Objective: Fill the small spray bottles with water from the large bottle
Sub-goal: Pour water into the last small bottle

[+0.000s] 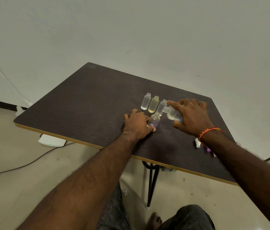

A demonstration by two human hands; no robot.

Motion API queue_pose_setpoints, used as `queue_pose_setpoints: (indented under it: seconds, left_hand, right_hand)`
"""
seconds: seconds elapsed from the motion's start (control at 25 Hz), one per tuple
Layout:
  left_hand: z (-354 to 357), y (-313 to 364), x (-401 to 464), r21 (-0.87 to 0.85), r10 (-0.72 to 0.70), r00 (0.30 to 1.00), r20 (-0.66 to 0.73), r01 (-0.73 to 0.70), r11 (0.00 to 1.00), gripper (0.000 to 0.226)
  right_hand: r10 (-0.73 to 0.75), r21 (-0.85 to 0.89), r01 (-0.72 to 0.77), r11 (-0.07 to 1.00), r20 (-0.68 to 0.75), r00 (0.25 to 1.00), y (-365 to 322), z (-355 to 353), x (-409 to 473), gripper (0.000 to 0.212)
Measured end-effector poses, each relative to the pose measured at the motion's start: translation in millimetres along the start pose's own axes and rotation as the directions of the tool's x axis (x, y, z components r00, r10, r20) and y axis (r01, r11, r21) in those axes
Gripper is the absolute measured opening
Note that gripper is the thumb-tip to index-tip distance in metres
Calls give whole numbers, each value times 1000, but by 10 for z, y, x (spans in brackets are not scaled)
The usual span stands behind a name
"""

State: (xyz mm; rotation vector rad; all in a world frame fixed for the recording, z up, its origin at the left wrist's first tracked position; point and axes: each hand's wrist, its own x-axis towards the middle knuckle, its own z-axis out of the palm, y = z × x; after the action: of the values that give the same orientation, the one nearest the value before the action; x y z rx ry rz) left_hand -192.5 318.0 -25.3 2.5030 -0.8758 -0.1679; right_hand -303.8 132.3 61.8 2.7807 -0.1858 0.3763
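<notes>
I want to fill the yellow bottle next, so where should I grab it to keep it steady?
Grip the yellow bottle around its lower body, coming from the near left. It stands upright with its cap off, so the neck must stay clear for pouring. The clear bottle stands close on its left, the large bottle and right hand are to its right.

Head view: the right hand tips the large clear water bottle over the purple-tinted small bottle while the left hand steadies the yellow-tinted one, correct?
Not quite. The head view shows the left hand steadying the purple-tinted small bottle, not the yellow-tinted one, which stands untouched.
</notes>
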Motion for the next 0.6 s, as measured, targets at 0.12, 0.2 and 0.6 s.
queue_pose_setpoints:
  seconds: [0.12, 0.2, 0.6]
  left_hand:
    - [3, 1, -3, -7, -2, 1000, -7, 1, 1000, 56]
    - [3, 1, -7, -13, 3, 1000, -15, -3, 1000, 55]
    - [2, 6, -16, -8, 3, 1000, -11, -3, 1000, 53]
  right_hand:
    - [-1, 3, 1, 1000, -5, 1000, -5, -2, 0, 84]
    - [1, 7, -1, 1000, -7, 1000, -8, -6, 0, 83]
    - [-3, 4, 3, 1000, 0, 1000, -1, -19, 13, 84]
